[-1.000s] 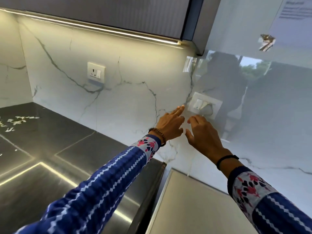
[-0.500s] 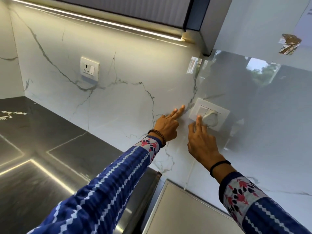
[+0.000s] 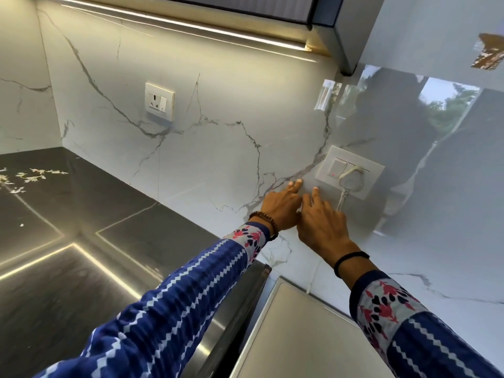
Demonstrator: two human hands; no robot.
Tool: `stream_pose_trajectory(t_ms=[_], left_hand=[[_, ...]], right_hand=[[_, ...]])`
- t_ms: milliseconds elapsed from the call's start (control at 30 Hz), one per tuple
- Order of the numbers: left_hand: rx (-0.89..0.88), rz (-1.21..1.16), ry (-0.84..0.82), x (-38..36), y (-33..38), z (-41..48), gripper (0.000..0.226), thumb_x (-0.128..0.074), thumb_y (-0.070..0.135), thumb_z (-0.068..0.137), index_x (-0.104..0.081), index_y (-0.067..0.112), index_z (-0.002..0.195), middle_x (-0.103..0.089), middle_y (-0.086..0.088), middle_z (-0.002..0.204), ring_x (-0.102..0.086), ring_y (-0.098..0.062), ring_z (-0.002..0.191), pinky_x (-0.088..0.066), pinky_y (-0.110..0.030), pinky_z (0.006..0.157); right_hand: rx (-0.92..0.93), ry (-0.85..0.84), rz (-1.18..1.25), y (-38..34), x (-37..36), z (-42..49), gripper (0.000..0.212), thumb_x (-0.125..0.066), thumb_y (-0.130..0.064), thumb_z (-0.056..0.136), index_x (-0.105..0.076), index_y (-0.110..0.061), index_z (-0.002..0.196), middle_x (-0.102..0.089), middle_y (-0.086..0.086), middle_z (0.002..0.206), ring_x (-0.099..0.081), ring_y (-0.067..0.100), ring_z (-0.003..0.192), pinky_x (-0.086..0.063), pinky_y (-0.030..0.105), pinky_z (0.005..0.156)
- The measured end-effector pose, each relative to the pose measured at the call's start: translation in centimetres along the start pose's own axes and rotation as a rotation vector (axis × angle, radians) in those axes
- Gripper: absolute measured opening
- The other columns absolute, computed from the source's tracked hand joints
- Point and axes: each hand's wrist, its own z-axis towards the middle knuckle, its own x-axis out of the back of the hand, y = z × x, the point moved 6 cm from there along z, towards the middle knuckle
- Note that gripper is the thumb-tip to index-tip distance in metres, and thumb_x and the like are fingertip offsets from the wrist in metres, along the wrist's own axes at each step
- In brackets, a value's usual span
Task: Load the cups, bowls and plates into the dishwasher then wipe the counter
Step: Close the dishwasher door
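Empty, fingers straight, left hand (image 3: 278, 210) on the white marble wall (image 3: 218, 159), right hand (image 3: 323, 223) just below the white plastic switch plate (image 3: 351, 173) beyond the right edge of the dark stone worktop (image 3: 81, 241): press the rocker (image 3: 334, 169) squarely.

both hands (image 3: 282, 207) below-left of wall switch plate (image 3: 350, 174)

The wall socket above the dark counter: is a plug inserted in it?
No, the socket shows only its bare pin holes and its own switch.
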Motion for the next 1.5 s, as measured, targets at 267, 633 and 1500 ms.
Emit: stream_pose_trajectory(t_ms=[267, 633, 1500], left_hand=[[0.007, -0.094, -0.078, -2.8, 1.8, -9.0, 0.031, -0.053, 0.028, 0.097, -0.058, 0.016, 0.126, -0.021, -0.007, 0.161, -0.032, -0.023, 0.144, -0.047, -0.043, 0.101], [-0.006, -0.317, -0.172, -6.8, 6.8, -27.1, 0.039, -0.052, 0.027, 0.097, -0.052, 0.017, 0.135, -0.045, 0.002, 0.147, -0.047, -0.016, 0.131, -0.045, -0.03, 0.102], [-0.082, 0.002, -0.475, -5.8, 9.7, -58.7, 0.074, -0.061, 0.022, 0.091, -0.023, 0.015, 0.153, -0.015, -0.005, 0.163, -0.017, -0.02, 0.149, -0.015, -0.029, 0.119]], right_hand=[[0.069, 0.035, 0.113, -2.2, -1.5, -9.1, 0.041, -0.056, -0.025, 0.098, -0.048, -0.01, 0.136, -0.041, 0.015, 0.154, -0.065, 0.03, 0.109, -0.057, 0.038, 0.071], [0.052, -0.061, 0.244, -6.8, -4.0, -26.9, 0.057, -0.083, -0.03, 0.075, -0.062, -0.01, 0.124, -0.065, 0.011, 0.129, -0.073, 0.017, 0.078, -0.052, 0.021, 0.043], [-0.164, -0.167, 0.745, -21.6, -0.9, -64.8, 0.013, -0.072, -0.016, 0.086, -0.061, -0.017, 0.093, -0.066, 0.0, 0.086, -0.063, 0.013, 0.061, -0.013, 0.0, 0.045]])
